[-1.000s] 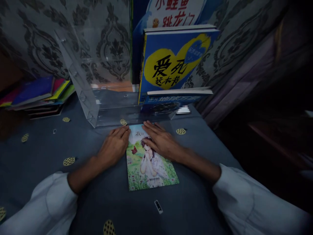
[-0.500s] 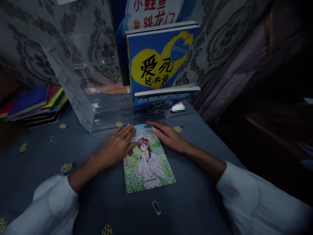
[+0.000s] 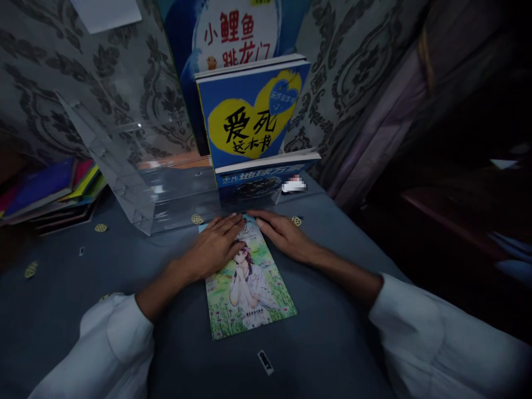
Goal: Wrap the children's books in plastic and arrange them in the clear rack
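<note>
A thin book with a painted girl in a meadow on its cover (image 3: 249, 293) lies flat on the blue-grey tablecloth (image 3: 83, 288). My left hand (image 3: 216, 246) rests flat on the book's upper left part, fingers stretched out. My right hand (image 3: 282, 235) lies flat at the book's upper right corner, fingers extended and touching its far edge. Just beyond the book stands a clear acrylic book stand (image 3: 137, 166). In its right side stand a blue book with a yellow heart (image 3: 249, 116) and a lower blue book (image 3: 261, 177).
A taller blue and white book (image 3: 233, 33) stands behind the heart book. A stack of colourful books (image 3: 50, 188) lies at the far left. Patterned wallpaper runs behind. The table edge drops into darkness on the right. A small label (image 3: 265, 362) lies near the front.
My left hand slid further onto the book's top left. My right hand moved off the cover's middle to its upper right corner. The view tilted upward.
</note>
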A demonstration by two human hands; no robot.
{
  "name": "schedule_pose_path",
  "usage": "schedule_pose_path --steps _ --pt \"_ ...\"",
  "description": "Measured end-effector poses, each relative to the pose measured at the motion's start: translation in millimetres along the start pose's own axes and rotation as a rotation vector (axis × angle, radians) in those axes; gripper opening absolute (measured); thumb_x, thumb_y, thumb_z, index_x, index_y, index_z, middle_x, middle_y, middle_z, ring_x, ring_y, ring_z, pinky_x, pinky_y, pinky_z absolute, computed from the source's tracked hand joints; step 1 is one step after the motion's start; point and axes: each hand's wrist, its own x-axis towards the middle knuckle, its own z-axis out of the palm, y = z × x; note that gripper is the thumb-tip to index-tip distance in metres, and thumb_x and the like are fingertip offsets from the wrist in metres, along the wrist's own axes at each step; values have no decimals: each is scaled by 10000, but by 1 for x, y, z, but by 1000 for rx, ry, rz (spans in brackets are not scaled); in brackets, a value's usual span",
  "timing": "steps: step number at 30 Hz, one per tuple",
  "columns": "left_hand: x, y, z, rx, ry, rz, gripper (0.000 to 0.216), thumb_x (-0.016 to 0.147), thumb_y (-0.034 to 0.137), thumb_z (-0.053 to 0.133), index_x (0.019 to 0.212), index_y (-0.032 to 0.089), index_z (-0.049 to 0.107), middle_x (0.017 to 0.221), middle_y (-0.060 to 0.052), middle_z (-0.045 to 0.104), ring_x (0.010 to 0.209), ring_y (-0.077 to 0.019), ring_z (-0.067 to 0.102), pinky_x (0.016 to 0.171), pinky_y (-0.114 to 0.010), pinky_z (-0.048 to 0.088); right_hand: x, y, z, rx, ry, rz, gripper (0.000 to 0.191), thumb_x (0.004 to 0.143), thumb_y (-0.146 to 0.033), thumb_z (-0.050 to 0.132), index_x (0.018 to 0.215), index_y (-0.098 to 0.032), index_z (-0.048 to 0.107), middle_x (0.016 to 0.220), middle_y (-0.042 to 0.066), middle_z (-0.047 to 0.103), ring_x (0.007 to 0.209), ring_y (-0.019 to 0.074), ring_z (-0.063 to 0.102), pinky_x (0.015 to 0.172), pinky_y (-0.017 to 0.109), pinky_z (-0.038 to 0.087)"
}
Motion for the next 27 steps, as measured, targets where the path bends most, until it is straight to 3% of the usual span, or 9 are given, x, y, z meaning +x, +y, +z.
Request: schedule_pose_path --steps 7,10,14,23,27 --pt "7 -7 2 -17 -40 81 483 1062 355 374 1505 167 416 1584 -133 438 1505 -236 354 1210 -467 316 -3 0 0 -88 -12 -35 423 1041 -350 380 1383 -215 589 1383 85 664 1248 245 643 1074 457 508" --pt "12 -8 2 -2 -17 110 472 1057 353 383 1478 150 449 1558 -143 471 1464 -239 418 1193 -442 339 -2 3 0 -90 -14 -36 427 1039 -361 383 1389 -220 584 1388 81 661 1265 246 632 1081 455 505" --pt "15 -7 3 12 20 103 457 1053 348 393 1460 157 479 1520 -141 514 1406 -251 480 1159 -442 376 -7 3 1 -89 -2 -44 424 1036 -349 386 1387 -221 587 1372 83 671 1244 244 643 1064 456 515" --pt "15 -7 3 34 -34 77 476 1059 400 405 1487 202 471 1552 -111 481 1424 -263 455 1145 -446 376 -32 -12 -2 -129 53 -32 376 1021 -272 412 1312 -230 647 1209 89 742 1088 242 703 960 440 562" --pt "18 -5 4 23 -56 88 474 1066 390 375 1487 189 461 1571 -108 462 1463 -248 410 1173 -445 345 -40 -11 -4 -154 43 -71 349 1012 -258 443 1282 -240 663 1223 94 733 1132 251 686 981 460 552"
